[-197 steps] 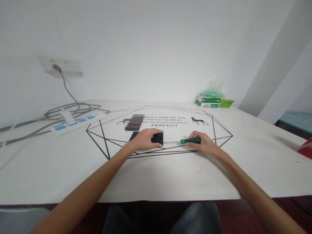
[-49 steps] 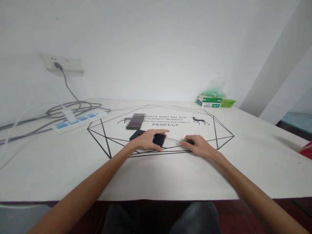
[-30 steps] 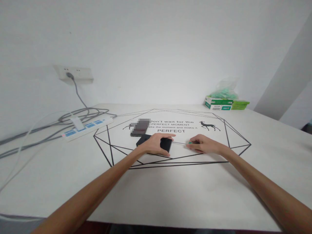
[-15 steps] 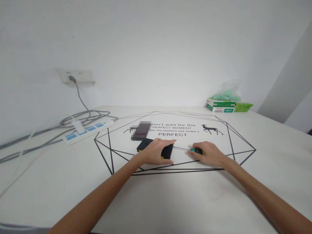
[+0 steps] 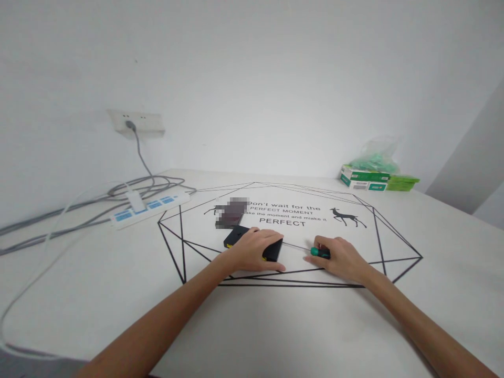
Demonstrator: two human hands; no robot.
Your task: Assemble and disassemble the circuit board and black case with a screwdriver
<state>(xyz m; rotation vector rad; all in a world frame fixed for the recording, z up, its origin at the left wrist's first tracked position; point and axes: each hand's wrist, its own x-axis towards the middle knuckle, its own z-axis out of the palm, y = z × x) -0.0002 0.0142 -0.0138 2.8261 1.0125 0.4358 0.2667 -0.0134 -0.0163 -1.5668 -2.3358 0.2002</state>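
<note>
My left hand (image 5: 255,251) lies over a black box (image 5: 272,251) with yellow marks on its near side, the fingers across its top and the thumb along the near edge. My right hand (image 5: 343,258) holds a screwdriver (image 5: 321,253) by its green and black handle. The thin metal shaft points left and meets the right end of the box. Whether the tip sits in a screw there is too small to tell. Just behind the box lies a dark, phone-like slab (image 5: 232,214), partly blurred out.
On the left, a white power strip (image 5: 153,207) with a white plug lies by coiled grey cables (image 5: 145,186). A wall socket (image 5: 142,123) is above. Green and white boxes (image 5: 364,177) with a plastic bag (image 5: 376,152) on top stand at the back right. The white table (image 5: 275,325) bears printed lines.
The view has shifted slightly, so everything sits a little further right. My right hand's fingers have loosened or shifted on the screwdriver, and more of its handle shows. My left hand keeps its hold.
</note>
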